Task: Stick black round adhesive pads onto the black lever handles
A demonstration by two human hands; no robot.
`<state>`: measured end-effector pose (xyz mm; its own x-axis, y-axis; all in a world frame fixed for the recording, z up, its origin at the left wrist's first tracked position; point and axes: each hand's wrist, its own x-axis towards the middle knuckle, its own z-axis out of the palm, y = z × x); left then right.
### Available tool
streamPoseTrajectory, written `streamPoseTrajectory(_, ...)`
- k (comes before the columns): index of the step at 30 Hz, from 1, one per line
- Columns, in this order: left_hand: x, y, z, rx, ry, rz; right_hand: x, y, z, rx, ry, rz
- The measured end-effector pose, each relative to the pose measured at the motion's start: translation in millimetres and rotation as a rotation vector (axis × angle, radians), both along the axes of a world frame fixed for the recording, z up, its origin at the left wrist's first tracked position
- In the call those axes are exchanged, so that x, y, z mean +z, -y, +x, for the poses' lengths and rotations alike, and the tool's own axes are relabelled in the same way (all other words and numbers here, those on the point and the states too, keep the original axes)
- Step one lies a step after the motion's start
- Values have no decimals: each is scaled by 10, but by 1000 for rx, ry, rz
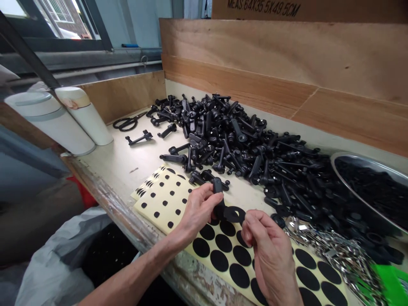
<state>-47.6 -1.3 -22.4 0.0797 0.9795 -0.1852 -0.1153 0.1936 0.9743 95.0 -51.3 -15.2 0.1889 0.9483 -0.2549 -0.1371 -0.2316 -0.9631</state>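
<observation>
My left hand (198,210) pinches a small black plastic lever part (218,187) above the near edge of the bench. My right hand (270,255) pinches a black round ring-shaped sticker (234,214) held against the lower end of that part. Both hands hover over a yellow backing sheet with large black round stickers (223,255). A second yellow sheet with small black dots (165,197) lies to the left of my left hand.
A big pile of black plastic lever parts (242,144) covers the bench behind. A metal bowl (369,191) of black pieces sits right, shiny metal clips (334,250) below it. Scissors (127,123) and two white bottles (63,119) stand left. A plastic-lined bin (73,255) is below.
</observation>
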Motion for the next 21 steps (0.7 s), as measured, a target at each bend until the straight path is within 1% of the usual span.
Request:
streamPoseTrajectory(3,23,-5,3,-28,13,-7,-23,-22,-5,60,-34,-86)
streamPoseTrajectory(7,65,-10,6,-37,23,-14,-77,-52,-11,104,-57,-132)
streamPoseTrajectory(11,72,-9,0,-57,24,-11,-99,-65,-9,106,-45,-137)
streamPoseTrajectory(16,54,-7,-9,-64,17,-12,-86,-62,-19,109,-48,-148)
streamPoseTrajectory(21,43,-5,-9,-69,18,-12,-82,-57,-27,98,-5,-148)
